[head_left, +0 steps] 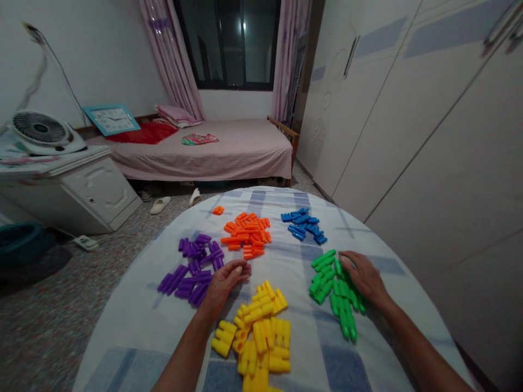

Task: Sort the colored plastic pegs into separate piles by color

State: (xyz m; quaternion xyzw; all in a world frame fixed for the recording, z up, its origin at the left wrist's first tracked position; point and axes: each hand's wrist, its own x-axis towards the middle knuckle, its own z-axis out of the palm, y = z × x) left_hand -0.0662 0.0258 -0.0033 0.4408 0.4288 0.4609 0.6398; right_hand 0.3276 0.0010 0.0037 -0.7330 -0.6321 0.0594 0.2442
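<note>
My left hand (227, 281) hovers or rests between the purple, orange and yellow piles, its fingers loosely bent and apart from the thumb, with nothing visible in it. Beside it lie the purple plastic building pieces (195, 253), shaped like joined tubes. At the right, my right hand (363, 276) lies along the edge of the green plastic building pieces (327, 275), fingers extended and touching or covering some of them. Yellow plastic building pieces (261, 313) are heaped between my forearms. Farther off are orange pieces (247, 231) and blue pieces (303, 222).
A checked cloth covers the round table (159, 337). A small orange cluster (218, 210) lies near its far left edge. Beyond stand a bed (241, 147), a cabinet (98, 188) with a fan (43, 130), and a tall wardrobe (408, 109) on the right.
</note>
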